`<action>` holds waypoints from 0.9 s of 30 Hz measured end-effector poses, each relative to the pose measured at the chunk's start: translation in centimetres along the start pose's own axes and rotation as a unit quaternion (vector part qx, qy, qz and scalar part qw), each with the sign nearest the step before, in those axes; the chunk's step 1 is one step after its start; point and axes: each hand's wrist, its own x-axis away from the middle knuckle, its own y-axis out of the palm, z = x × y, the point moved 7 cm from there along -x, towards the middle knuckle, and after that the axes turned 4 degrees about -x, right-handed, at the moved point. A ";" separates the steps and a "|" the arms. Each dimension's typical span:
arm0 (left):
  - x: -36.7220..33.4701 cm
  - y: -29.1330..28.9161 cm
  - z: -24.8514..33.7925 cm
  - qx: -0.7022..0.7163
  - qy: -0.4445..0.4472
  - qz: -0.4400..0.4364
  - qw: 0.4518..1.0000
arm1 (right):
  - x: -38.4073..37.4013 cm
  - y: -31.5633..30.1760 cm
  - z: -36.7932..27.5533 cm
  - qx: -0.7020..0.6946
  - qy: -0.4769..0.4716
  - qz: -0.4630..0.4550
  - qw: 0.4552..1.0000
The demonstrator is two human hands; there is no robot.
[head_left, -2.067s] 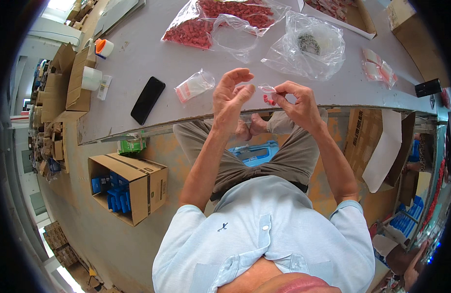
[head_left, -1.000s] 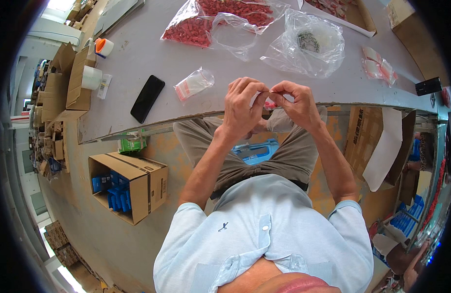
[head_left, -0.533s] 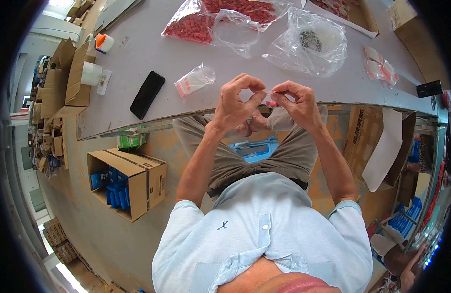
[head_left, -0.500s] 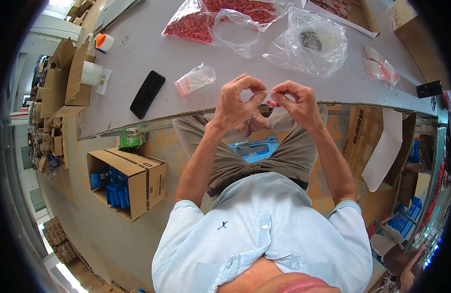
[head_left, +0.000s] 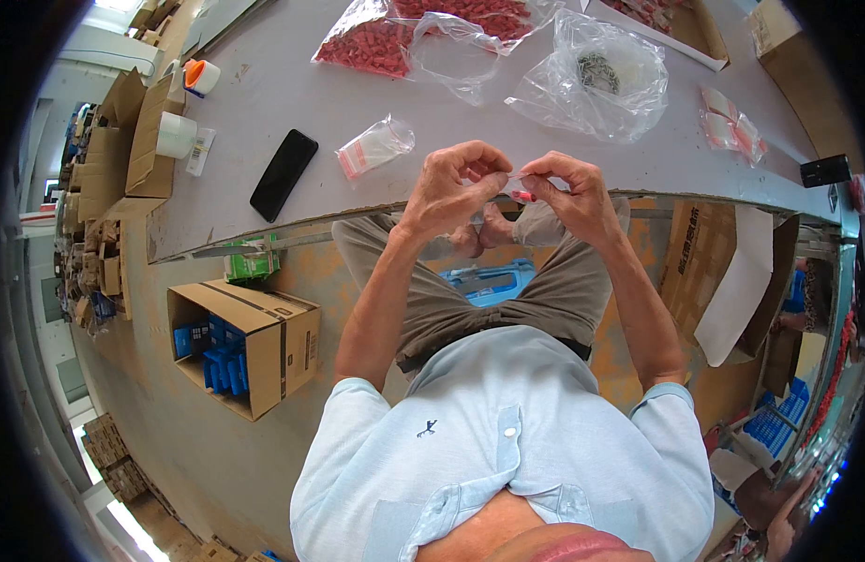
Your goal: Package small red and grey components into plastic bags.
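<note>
Just over the table's near edge, my two hands meet at a small clear plastic bag with something red point(head_left: 523, 196) in its lower part. My left hand point(head_left: 448, 190) pinches the bag's top edge between thumb and fingers. On the other side, my right hand point(head_left: 577, 195) has thumb and forefinger closed on the same bag, with the red contents hanging by its thumb. To the left of my hands lies a bundle of small clear bags with red stripes point(head_left: 376, 147). Ahead are a large clear bag of red plastic pieces point(head_left: 367, 42) and an open clear bag of small metal parts point(head_left: 598, 72).
A black phone point(head_left: 283, 175) lies left on the grey table point(head_left: 245, 112). Beyond it stand a cardboard box point(head_left: 147, 159), a white roll point(head_left: 176, 136) and an orange tape roll point(head_left: 201, 77). Red-and-clear packets point(head_left: 732, 126) lie right. A carton point(head_left: 283, 347) of blue packs is on the floor.
My left hand has shifted slightly, its fingers curling closer to the thumb at the small bag's edge. My right hand stays nearly in place, still pinching.
</note>
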 end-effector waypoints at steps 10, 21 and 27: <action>0.1 0.7 1.6 -0.081 0.050 0.013 0.995 | 0.2 0.2 0.2 -0.015 0.036 -0.002 0.999; 0.4 2.1 -2.1 0.303 -0.065 0.111 0.944 | 0.5 -0.3 1.0 -0.110 0.098 0.001 0.989; 1.3 3.0 -2.4 0.289 -0.064 0.084 0.952 | 0.9 -0.8 1.7 -0.168 0.104 0.027 0.980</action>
